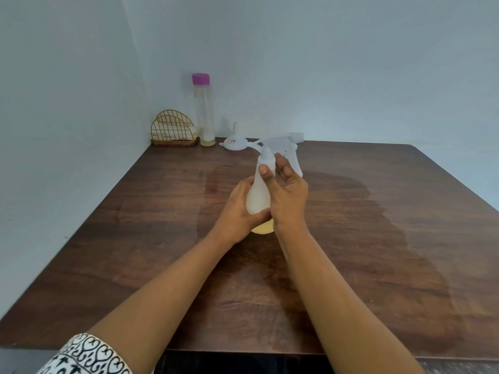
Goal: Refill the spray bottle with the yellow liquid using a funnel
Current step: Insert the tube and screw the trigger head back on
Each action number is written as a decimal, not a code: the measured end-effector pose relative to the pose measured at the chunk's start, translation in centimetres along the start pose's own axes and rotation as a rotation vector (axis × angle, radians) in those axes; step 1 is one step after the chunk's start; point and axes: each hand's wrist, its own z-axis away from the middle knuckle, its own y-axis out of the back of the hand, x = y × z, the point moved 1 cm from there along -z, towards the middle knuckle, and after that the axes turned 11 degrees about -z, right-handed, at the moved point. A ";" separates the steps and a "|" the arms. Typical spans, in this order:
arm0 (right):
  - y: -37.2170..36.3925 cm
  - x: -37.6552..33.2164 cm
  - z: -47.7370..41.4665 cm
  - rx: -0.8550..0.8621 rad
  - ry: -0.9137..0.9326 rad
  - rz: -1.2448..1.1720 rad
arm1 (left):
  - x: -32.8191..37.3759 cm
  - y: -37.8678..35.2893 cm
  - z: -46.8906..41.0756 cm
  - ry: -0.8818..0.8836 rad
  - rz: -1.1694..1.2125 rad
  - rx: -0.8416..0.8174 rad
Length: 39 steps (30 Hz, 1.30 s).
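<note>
Spray bottle (258, 195) stands mid-table. The left hand (240, 209) is wrapped round its lower body, and the right hand (289, 195) is higher up, thumb and fingers curled about the neck just under the spray head (283, 140). Only a thin layer of yellow liquid (263, 228) shows at the base, so it looks light and top-heavy. Twist that collar hard with a slack left grip and the whole thing could spin or tip. Lift the head off fast and any tube under it may flick drops onto the table (378, 238). The funnel (234, 143) sits upside down just behind the spray bottle, and the capped tall bottle (204, 112) is further back-left of it. A careless reach over could knock either down.
</note>
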 end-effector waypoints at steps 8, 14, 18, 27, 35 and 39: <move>2.9 -2.8 -2.5 -0.577 -0.183 0.111 | -0.7 1.2 -0.7 0.054 0.039 -0.183; 2.2 -3.8 -4.2 -0.756 -0.171 0.303 | -1.2 1.3 -1.1 0.041 0.029 -0.233; 2.2 -2.7 -3.0 -0.552 -0.060 0.283 | -1.5 1.0 -0.9 0.018 0.039 -0.189; 0.2 -1.3 -0.1 -0.018 0.068 0.399 | -1.0 0.8 -0.4 0.013 -0.005 -0.138; 0.0 -2.2 0.9 0.036 0.228 0.607 | 0.5 0.1 1.9 0.196 -0.138 0.032; 0.1 -2.7 1.9 -0.022 0.259 0.742 | 1.1 -1.2 2.4 0.196 -0.168 0.120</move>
